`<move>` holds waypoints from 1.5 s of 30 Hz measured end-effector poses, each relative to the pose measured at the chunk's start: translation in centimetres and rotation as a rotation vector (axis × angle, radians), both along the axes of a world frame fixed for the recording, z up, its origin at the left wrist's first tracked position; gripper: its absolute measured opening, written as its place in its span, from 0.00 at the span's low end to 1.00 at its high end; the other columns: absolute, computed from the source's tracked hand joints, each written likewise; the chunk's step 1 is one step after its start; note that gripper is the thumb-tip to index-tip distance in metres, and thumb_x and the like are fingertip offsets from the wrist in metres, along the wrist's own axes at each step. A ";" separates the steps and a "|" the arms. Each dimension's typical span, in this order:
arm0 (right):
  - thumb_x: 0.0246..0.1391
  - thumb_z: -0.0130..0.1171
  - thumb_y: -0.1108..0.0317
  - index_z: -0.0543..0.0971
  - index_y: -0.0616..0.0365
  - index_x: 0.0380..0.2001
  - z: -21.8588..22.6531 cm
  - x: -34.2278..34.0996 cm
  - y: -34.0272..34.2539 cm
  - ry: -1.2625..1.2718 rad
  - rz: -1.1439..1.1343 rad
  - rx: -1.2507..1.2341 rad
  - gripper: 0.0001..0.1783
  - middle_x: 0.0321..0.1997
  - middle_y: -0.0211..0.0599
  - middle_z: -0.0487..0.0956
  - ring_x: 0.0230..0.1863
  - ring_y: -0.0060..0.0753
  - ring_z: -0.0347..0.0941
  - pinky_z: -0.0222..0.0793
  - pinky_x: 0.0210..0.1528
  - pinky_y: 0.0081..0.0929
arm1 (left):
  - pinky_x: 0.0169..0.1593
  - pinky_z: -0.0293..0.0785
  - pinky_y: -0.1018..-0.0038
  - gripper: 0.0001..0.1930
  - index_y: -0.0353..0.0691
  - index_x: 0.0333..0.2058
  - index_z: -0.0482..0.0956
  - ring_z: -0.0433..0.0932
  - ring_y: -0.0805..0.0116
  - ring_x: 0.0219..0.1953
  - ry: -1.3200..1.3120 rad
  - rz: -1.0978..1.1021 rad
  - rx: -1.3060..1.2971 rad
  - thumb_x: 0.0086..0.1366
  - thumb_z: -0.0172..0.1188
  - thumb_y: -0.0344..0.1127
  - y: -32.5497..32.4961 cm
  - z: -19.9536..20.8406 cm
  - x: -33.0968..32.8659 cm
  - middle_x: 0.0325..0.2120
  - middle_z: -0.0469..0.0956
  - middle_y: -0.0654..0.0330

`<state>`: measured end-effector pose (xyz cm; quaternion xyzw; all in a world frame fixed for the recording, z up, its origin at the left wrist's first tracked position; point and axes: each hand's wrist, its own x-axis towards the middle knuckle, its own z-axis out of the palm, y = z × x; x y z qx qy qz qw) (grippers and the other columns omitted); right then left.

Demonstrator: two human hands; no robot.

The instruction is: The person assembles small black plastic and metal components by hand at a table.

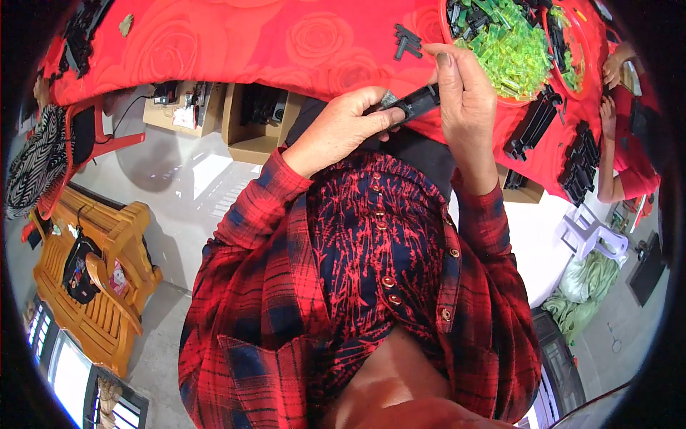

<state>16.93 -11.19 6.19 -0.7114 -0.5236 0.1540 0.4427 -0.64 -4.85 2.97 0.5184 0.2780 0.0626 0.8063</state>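
Just past the table's near edge, my left hand [344,120] is closed around a long, dark plastic piece [420,102] with a hollow, trough-like upper side. A bit of something greyish and clear shows by the left fingertips. My right hand [466,96] has its fingers bent at the far end of that piece, thumb and forefinger pressed together on it; whether a small part is also pinched there cannot be made out. Beyond, a little cluster of black plastic parts [407,43] lies on the red tablecloth [314,36].
At upper right, a red basin [444,21] holds yellow-green clear pieces and black parts; another basin [582,43] adjoins it. Black strips [534,123] lie along the table edge. Cardboard boxes [246,146] stand below. A co-worker's hands [609,114] are at far right. A wooden bench [93,279] stands left.
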 end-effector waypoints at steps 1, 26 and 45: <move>0.62 0.55 0.69 0.80 0.58 0.38 0.0 0.0 0.0 -0.030 0.001 0.022 0.06 0.30 0.37 0.78 0.31 0.38 0.72 0.62 0.39 0.31 | 0.39 0.70 0.81 0.10 0.36 0.40 0.76 0.73 0.81 0.31 0.036 0.014 0.031 0.70 0.58 0.38 0.1 0.2 0.0 0.30 0.75 0.68; 0.56 0.58 0.75 0.79 0.61 0.41 -0.6 0.2 -0.1 -0.330 0.032 0.194 0.09 0.45 0.46 0.76 0.50 0.48 0.71 0.66 0.54 0.39 | 0.34 0.75 0.74 0.23 0.41 0.56 0.70 0.75 0.68 0.29 -0.299 0.154 -0.774 0.76 0.39 0.52 0.4 -4.3 -0.1 0.37 0.77 0.55; 0.58 0.58 0.72 0.79 0.59 0.42 -2.7 8.6 -0.5 -0.413 -0.386 -0.001 0.09 0.38 0.44 0.79 0.40 0.47 0.77 0.72 0.43 0.40 | 0.36 0.71 0.76 0.20 0.35 0.54 0.70 0.76 0.75 0.34 0.057 0.302 0.010 0.68 0.58 0.39 2.4 -1.4 -0.1 0.40 0.76 0.60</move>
